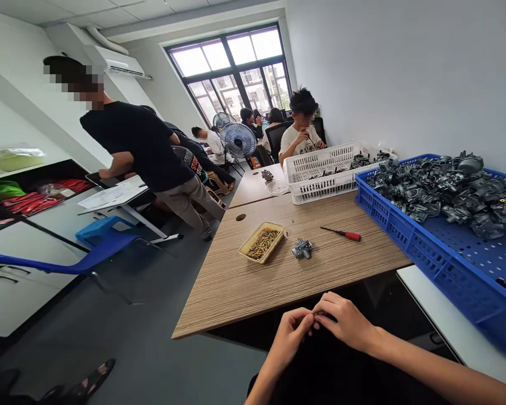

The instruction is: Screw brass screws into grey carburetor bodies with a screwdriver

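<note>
My left hand (294, 332) and my right hand (341, 318) meet just past the table's near edge, above my lap. Their thumbs and fingers pinch together on something tiny, too small and covered to make out. Ahead of them on the wooden table (211, 292) lies a grey metal carburetor (302, 249). To its left stands a cream plastic tray (244, 257) heaped with small brass jets (263, 243). A screwdriver (349, 235) with a red handle rests to the right of the carburetor. A few loose brass bits lie near the tray.
At the right, a blue crate (388, 225) holds many carburetors. Behind it stands a white crate (307, 191) with more parts. A co-worker (301, 135) sits across the table; another person (139, 146) stands at the left. A blue chair (67, 261) and a fan (238, 140) are farther off.
</note>
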### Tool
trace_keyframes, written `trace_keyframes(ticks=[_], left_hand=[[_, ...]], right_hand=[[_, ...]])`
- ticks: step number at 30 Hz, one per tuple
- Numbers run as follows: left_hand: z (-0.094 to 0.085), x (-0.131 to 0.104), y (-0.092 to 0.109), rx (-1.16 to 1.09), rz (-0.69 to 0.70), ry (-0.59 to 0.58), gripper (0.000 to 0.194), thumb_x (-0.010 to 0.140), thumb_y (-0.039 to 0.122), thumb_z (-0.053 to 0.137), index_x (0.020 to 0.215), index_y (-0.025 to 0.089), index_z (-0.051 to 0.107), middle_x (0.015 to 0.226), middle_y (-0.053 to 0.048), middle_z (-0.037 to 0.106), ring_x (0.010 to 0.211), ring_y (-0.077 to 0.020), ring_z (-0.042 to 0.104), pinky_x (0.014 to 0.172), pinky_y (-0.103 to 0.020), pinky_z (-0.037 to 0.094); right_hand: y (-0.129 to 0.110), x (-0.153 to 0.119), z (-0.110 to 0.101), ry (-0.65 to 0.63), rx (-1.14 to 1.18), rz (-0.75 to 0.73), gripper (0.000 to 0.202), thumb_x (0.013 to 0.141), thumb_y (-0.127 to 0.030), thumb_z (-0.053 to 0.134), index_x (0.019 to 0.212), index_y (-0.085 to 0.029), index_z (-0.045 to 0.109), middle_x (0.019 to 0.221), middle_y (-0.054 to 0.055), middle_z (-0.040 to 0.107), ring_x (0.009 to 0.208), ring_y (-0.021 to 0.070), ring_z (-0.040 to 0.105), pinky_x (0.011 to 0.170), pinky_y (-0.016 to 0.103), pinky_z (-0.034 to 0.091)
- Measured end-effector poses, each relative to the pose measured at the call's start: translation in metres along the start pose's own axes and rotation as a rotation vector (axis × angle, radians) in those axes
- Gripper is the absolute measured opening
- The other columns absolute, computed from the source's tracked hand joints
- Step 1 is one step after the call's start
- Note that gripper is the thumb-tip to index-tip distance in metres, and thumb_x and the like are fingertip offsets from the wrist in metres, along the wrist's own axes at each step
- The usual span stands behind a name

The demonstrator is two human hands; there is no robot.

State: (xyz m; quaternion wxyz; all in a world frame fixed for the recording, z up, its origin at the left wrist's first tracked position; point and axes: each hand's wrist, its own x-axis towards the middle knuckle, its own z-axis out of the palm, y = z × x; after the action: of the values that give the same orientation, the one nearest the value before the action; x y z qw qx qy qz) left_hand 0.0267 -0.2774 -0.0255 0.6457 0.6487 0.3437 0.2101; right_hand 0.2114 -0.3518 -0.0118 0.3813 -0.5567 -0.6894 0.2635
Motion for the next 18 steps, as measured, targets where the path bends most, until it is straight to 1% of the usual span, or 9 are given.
trace_keyframes(ticks=[3, 6, 8, 10, 13, 15, 18], left_hand=[[0.002, 0.005, -0.001, -0.021, 0.015, 0.074, 0.058, 0.079, 0.071, 0.071, 0.080, 0.013, 0.076, 0.070, -0.007, 0.068, 0.058, -0.0117, 0.052, 0.051, -0.021, 0.035], [0.005, 0.012, -0.002, -0.015, 0.050, 0.133, 0.057, 0.080, 0.070, 0.071, 0.081, 0.013, 0.076, 0.069, -0.007, 0.068, 0.057, -0.0119, 0.052, 0.051, -0.021, 0.037], [0.004, 0.017, 0.002, 0.017, 0.094, 0.162, 0.054, 0.082, 0.067, 0.069, 0.083, 0.013, 0.077, 0.070, -0.006, 0.069, 0.059, -0.0128, 0.054, 0.052, -0.022, 0.040], [0.000, 0.024, 0.011, 0.102, 0.158, 0.211, 0.048, 0.087, 0.062, 0.067, 0.087, 0.015, 0.078, 0.073, -0.006, 0.071, 0.063, -0.0142, 0.058, 0.057, -0.024, 0.045], [-0.012, 0.043, 0.032, 0.338, 0.285, 0.342, 0.036, 0.092, 0.052, 0.064, 0.093, 0.019, 0.078, 0.077, -0.004, 0.073, 0.067, -0.0150, 0.061, 0.063, -0.025, 0.047], [-0.021, 0.063, 0.045, 0.489, 0.400, 0.417, 0.030, 0.094, 0.046, 0.063, 0.092, 0.020, 0.077, 0.082, -0.004, 0.074, 0.068, -0.0145, 0.062, 0.063, -0.025, 0.047], [-0.032, 0.096, 0.056, 0.668, 0.506, 0.437, 0.023, 0.097, 0.038, 0.061, 0.091, 0.020, 0.075, 0.082, -0.002, 0.072, 0.067, -0.0139, 0.061, 0.065, -0.026, 0.048]], right_hand=[[-0.001, 0.001, -0.002, 0.003, 0.023, 0.006, 0.015, 0.098, -0.019, 0.058, 0.099, -0.024, 0.072, 0.096, 0.002, 0.071, 0.091, 0.0169, 0.065, 0.082, 0.028, 0.050], [-0.003, 0.001, -0.005, -0.001, 0.033, 0.009, 0.019, 0.097, -0.020, 0.058, 0.111, -0.024, 0.071, 0.100, 0.002, 0.071, 0.091, 0.0171, 0.065, 0.080, 0.028, 0.052], [-0.003, 0.003, -0.009, -0.002, 0.011, -0.011, 0.025, 0.097, -0.020, 0.057, 0.119, -0.025, 0.068, 0.100, 0.003, 0.071, 0.090, 0.0174, 0.066, 0.081, 0.029, 0.053], [0.001, 0.007, -0.015, 0.021, -0.048, -0.047, 0.030, 0.097, -0.019, 0.056, 0.125, -0.024, 0.065, 0.100, 0.003, 0.071, 0.090, 0.0184, 0.066, 0.083, 0.031, 0.054], [0.019, 0.015, -0.030, 0.138, -0.162, -0.076, 0.029, 0.098, -0.020, 0.052, 0.125, -0.022, 0.064, 0.102, 0.006, 0.072, 0.093, 0.0206, 0.067, 0.086, 0.036, 0.055], [0.038, 0.019, -0.042, 0.240, -0.238, -0.049, 0.026, 0.099, -0.020, 0.049, 0.120, -0.021, 0.065, 0.105, 0.008, 0.073, 0.097, 0.0223, 0.068, 0.089, 0.039, 0.055], [0.067, 0.021, -0.056, 0.328, -0.336, 0.004, 0.025, 0.098, -0.018, 0.049, 0.117, -0.020, 0.065, 0.106, 0.009, 0.073, 0.099, 0.0242, 0.069, 0.092, 0.043, 0.054]])
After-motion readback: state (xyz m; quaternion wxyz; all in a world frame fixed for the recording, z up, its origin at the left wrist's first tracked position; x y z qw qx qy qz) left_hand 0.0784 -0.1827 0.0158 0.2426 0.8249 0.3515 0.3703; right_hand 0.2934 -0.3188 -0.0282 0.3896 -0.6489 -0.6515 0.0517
